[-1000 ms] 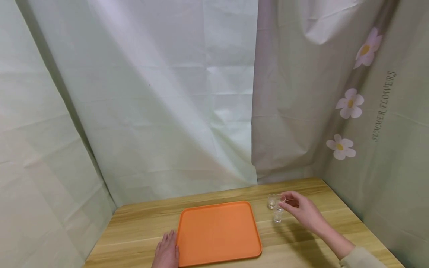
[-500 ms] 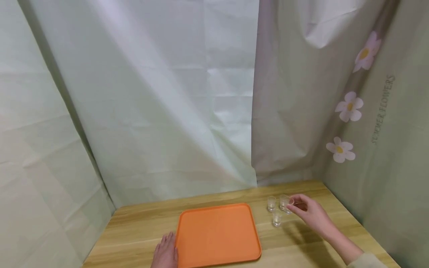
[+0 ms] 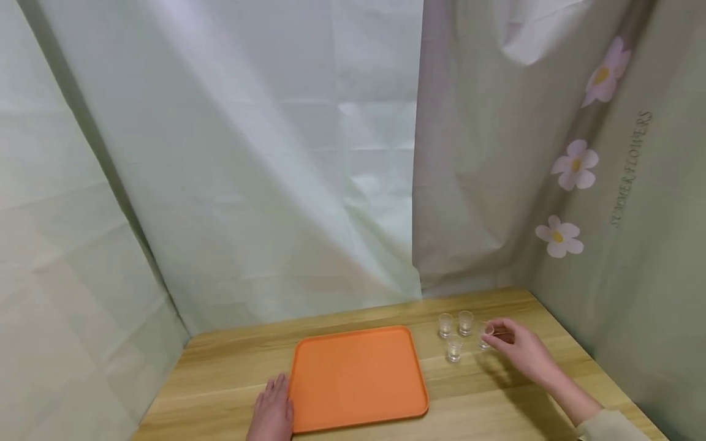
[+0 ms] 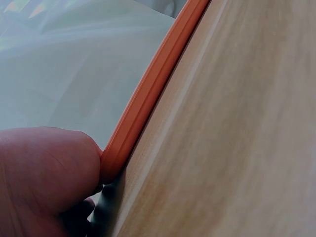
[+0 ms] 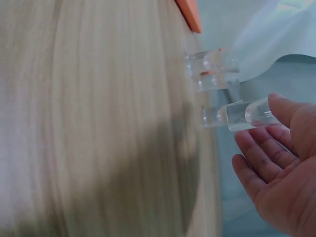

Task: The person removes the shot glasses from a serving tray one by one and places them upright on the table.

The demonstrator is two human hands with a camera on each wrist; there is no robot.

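My right hand (image 3: pixel 521 348) pinches a small clear shot glass (image 3: pixel 485 337) near its rim, between thumb and fingertips. In the right wrist view this held glass (image 5: pixel 239 116) stands upright relative to the tabletop and overlaps another glass behind it. Three similar shot glasses stand to its left: a back-left one (image 3: pixel 445 326), a back one (image 3: pixel 466 323) and a front one (image 3: pixel 454 348). My left hand (image 3: pixel 272 409) lies with fingers extended along the left edge of an orange tray (image 3: pixel 358 380). In the left wrist view the thumb (image 4: pixel 54 168) touches the tray's side (image 4: pixel 143 103).
The wooden table (image 3: pixel 231 355) carries the tray left of the glasses. Pale curtains (image 3: pixel 303 184) hang behind and on both sides, with printed white flowers (image 3: pixel 575 165) on the right one. A light sleeve (image 3: pixel 612 425) covers the right forearm.
My right hand has moved the pinched shot glass rightward, away from the other three, so a gap now shows between them. The left hand stays at the tray's edge.
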